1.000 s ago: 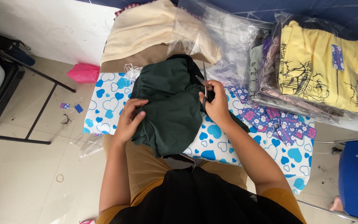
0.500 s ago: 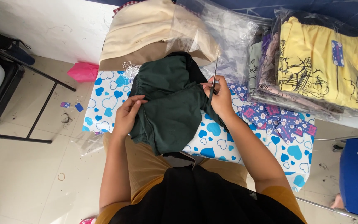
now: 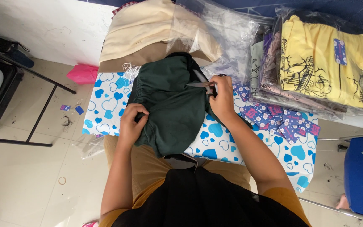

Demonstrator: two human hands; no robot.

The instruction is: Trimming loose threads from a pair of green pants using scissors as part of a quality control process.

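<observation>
1. The counter (image 3: 106, 105) is wearing a glossy white cover printed with blue hearts, and it is carrying everything else; its far edge is sitting against the wall.
2. A dark green garment (image 3: 171, 109) of soft, matte knit cloth is lying bunched in the middle of the counter, its lower fold hanging over the near edge toward the person's lap.
3. Clear, crinkled plastic bags (image 3: 227, 38) are piling up along the far edge, and a bagged yellow printed shirt (image 3: 320, 59) is resting on a stack of bagged clothes at the far right corner.
4. A cream cloth (image 3: 143, 29) is lying folded at the far left corner, smooth and limp.
5. The left hand (image 3: 132, 126) is pinching the garment's left side near the near edge, fingers clamped together on a fold of cloth and pulling it taut.
6. The right hand (image 3: 221, 98) is gripping a pair of scissors (image 3: 201, 84), fingers closed through the handles, with the thin metal blades pointing left across the garment's upper part.
7. Small purple floral hang tags (image 3: 282, 122) are lying scattered flat along the right side of the counter.
8. Judging by the pose, a trimming step is in hand; the next cut is calling for the cloth held taut and the blade tips kept clear of the knit itself.
</observation>
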